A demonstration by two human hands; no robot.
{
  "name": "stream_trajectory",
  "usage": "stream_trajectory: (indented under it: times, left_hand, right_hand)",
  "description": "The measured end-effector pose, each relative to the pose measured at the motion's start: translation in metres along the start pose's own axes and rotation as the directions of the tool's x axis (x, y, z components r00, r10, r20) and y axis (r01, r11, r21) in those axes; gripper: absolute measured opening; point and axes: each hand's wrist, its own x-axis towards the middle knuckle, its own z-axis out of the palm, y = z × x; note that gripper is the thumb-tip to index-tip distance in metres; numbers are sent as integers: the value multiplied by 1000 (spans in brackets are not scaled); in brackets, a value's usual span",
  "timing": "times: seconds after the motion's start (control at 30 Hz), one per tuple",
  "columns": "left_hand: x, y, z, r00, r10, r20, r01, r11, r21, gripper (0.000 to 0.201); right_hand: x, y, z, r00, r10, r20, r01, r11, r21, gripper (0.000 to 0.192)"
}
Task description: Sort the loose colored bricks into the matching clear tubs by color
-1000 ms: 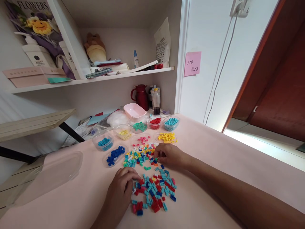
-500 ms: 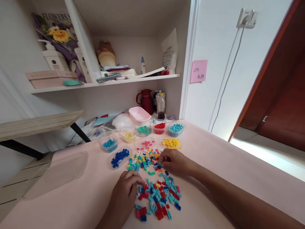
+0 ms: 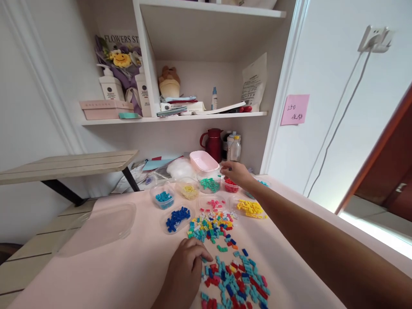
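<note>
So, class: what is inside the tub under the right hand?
Red bricks show in the tub, below the right hand. The hand covers the tub's back edge, so how full it is cannot be seen, nor whether the fingers hold a brick.

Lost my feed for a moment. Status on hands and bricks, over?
Right hand over the red-brick tub, grip unclear. Left hand resting at the loose brick pile, fingers curled. Green-brick tub beside the red one.

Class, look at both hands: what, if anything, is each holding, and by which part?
It cannot be told. The right hand hovers over the cup of red bricks, fingertips pinched together; the left hand rests beside the loose bricks.
</note>
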Motion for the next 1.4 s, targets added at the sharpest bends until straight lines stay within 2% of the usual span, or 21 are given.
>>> stream_trajectory:
  times: [0.07,0.13,0.23,0.33,0.43,0.53,0.6,0.67,0.8,1.0,1.4]
  left_hand:
    - [0,0,0,1000,-9,-15,8,1000,-30,36]
    - [-1,1,-1,1000,-10,-22,9,999,-51,36]
    - [-3,1,-1,1000,-8,-23,6,998,-64,35]
    - [-2,0,-2,1000,0,-26,-2,998,-55,36]
    - [-1,0,-2,1000,13,-25,-14,999,-35,37]
    - [-1,2,-3,1000,23,-17,-23,1000,-18,37]
    - [-1,3,-4,1000,29,-12,-29,999,-13,37]
    - [0,4,-5,1000,27,-11,-27,1000,-13,36]
    - [0,6,-5,1000,27,-10,-27,1000,-13,36]
    - [0,5,-4,998,53,22,-54,997,63,37]
    - [1,5,-4,997,60,39,-64,992,108,38]
  right_hand:
    - [1,-3,5,999,-13,-30,13,1000,20,38]
    - [-11,-2,9,1000,-11,-15,11,999,43,34]
    - [-47,-1,12,995,14,96,-30,985,171,28]
    - [-92,-4,11,971,-8,237,-68,948,310,25]
    - [-130,-4,12,944,-27,329,-57,969,242,27]
    - [-151,8,13,955,-58,290,48,998,40,24]
    - [-155,20,12,966,-74,249,107,987,-121,22]
    - [-155,30,10,969,-60,239,107,976,-190,20]
    - [-154,37,11,967,-27,254,65,988,-140,20]
    - [-157,36,19,960,-72,271,126,974,-187,18]
    - [-156,38,15,931,-127,343,199,963,-184,30]
